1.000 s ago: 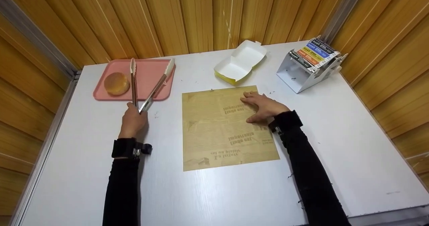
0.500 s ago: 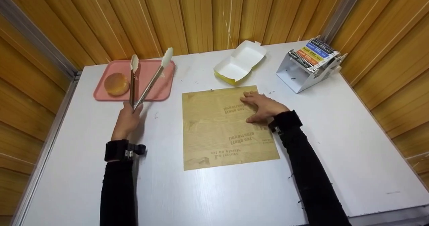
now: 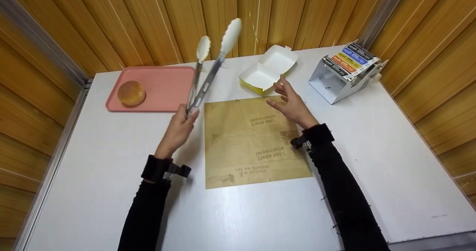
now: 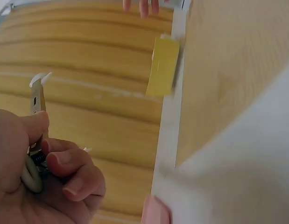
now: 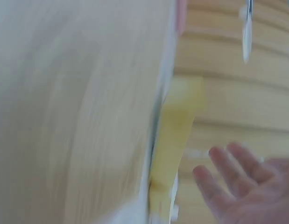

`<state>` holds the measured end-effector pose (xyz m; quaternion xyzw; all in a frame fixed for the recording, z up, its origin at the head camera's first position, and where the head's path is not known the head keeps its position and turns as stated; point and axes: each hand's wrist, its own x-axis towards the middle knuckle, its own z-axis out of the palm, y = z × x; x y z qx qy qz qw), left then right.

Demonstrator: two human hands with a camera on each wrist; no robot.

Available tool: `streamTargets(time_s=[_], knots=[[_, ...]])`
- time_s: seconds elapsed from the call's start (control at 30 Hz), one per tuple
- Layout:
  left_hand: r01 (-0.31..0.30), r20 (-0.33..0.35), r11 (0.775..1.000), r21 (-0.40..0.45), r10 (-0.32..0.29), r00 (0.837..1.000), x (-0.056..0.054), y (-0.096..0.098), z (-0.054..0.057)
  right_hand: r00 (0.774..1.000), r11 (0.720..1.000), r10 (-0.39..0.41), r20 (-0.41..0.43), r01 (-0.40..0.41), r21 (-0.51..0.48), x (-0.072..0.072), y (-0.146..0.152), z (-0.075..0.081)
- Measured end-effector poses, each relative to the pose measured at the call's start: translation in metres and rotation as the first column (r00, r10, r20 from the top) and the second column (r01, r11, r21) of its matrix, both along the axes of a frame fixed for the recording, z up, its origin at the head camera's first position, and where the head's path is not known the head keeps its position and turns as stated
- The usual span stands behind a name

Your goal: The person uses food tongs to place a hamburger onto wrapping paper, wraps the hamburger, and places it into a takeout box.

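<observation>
We saw the left hand (image 3: 177, 132) grip the long silver metal tongs with white scalloped tips (image 3: 212, 72) near their joined end, its fingers curled round them; the two arms stood spread, with nothing between the tips. The right hand (image 3: 293, 104) held nothing, its fingers loosely extended and seemingly raised over the flat tan printed paper sheet (image 3: 238, 139), near the open white-and-yellow cardboard box (image 3: 260, 74) just beyond it. The round golden-brown bun (image 3: 131, 93) sat at the left end of the rectangular pink tray (image 3: 169, 91). We judged that a wide swing of the spread tongs could knock the box, that a brush from the right black sleeve (image 3: 338, 184) could skew the unpressed sheet, and that too hard a squeeze on the bun might dent it.
</observation>
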<state>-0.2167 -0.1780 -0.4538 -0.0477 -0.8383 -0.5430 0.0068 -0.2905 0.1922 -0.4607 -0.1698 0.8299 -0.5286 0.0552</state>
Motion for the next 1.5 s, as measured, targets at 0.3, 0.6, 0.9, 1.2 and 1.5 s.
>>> streamTargets(time_s=[0.3, 0.6, 0.9, 1.2, 1.5], knots=[[0.252, 0.008, 0.966, 0.056, -0.253, 0.968, 0.026, 0.074, -0.004, 0.954, 0.795, 0.262, 0.147, -0.127, -0.593, 0.024, -0.048, 0.013], [0.319, 0.007, 0.941, 0.115, -0.322, 0.947, 0.037, 0.093, -0.007, 0.951, 0.673, 0.198, 0.236, 0.043, -0.738, 0.031, -0.063, 0.018], [0.345, 0.014, 0.932, 0.108, -0.348, 0.937, 0.038, 0.098, -0.009, 0.966, 0.628, 0.174, 0.189, 0.039, -0.777, 0.035, -0.070, 0.016], [0.363, 0.011, 0.924, 0.121, -0.367, 0.930, 0.039, 0.102, -0.015, 0.943, 0.594, 0.226, 0.244, 0.065, -0.802, 0.040, -0.076, 0.011], [0.408, 0.041, 0.905, 0.121, -0.415, 0.909, 0.039, 0.103, -0.019, 0.931, 0.534, 0.269, 0.249, 0.071, -0.843, 0.041, -0.080, 0.009]])
